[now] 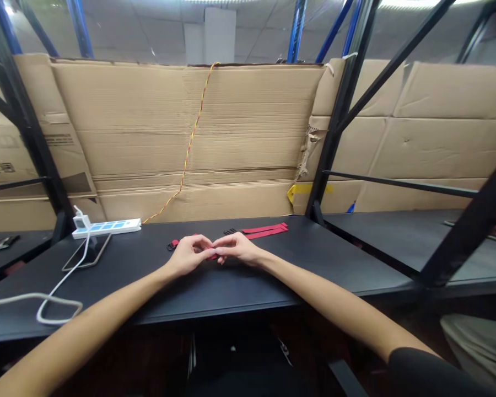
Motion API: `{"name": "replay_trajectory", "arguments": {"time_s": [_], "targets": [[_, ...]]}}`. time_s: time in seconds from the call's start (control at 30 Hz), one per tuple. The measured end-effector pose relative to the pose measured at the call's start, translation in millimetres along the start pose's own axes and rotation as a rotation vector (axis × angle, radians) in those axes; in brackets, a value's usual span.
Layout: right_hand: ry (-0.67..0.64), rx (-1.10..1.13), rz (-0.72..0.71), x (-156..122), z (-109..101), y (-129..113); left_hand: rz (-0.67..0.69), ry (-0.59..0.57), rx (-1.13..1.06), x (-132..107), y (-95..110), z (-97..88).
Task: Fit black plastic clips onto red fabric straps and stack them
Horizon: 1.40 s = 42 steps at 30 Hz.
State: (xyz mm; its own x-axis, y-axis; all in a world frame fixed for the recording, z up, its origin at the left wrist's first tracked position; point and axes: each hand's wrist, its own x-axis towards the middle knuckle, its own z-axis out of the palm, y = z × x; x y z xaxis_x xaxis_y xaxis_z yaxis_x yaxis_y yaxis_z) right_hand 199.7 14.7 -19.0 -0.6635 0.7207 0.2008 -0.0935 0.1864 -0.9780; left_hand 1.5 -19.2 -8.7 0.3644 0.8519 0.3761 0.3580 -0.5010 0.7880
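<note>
Close together over the middle of the table, both hands pinch a small red strap (213,256). My left hand (189,255) has its thumb and fingers closed on one side of it. From the right, my right hand (240,248) closes its fingertips on the same strap, and the two hands nearly touch. Fingers cover most of the strap. Beside my left hand lies a red piece with a black buckle (173,245); whether it joins the held strap I cannot tell. Just behind my right hand, red straps (268,230) with black buckles (230,231) lie flat.
At the table's (334,259) back left, a white power strip (119,226) holds a plugged-in charger (81,221). Its white cable (62,284) runs across a phone (89,252). Cardboard (240,138) walls the back, with a twisted yellow-red cord (193,132) hanging down. Black metal posts (334,127) flank the table.
</note>
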Motion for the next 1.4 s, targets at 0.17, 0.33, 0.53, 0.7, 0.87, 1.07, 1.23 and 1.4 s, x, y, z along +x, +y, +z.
{"name": "replay_trajectory", "arguments": {"time_s": [0.17,0.33,0.53,0.7,0.87,1.07,1.23,1.4], "targets": [[-0.031,0.07,-0.008,-1,0,0,-0.003,0.042,-0.024,1,-5,-0.5],[-0.027,-0.003,-0.015,-2,0,0,-0.021,0.068,-0.039,1,-7,0.8],[0.002,-0.035,-0.039,1,-2,7,-0.049,-0.01,-0.112,-1,-2,1.0],[-0.043,-0.036,-0.051,0,-3,6,-0.065,-0.014,-0.053,0,0,-2.4],[-0.047,-0.06,-0.022,0,-3,7,-0.067,-0.036,-0.006,1,-1,-3.8],[-0.07,-0.089,0.003,0,-3,9,-0.065,-0.106,-0.008,1,-4,-4.9],[-0.092,-0.14,-0.001,0,-2,10,-0.087,-0.127,0.01,2,-9,-5.8],[-0.114,-0.167,-0.016,-1,1,7,-0.095,-0.14,0.02,2,-13,-3.0]]}}
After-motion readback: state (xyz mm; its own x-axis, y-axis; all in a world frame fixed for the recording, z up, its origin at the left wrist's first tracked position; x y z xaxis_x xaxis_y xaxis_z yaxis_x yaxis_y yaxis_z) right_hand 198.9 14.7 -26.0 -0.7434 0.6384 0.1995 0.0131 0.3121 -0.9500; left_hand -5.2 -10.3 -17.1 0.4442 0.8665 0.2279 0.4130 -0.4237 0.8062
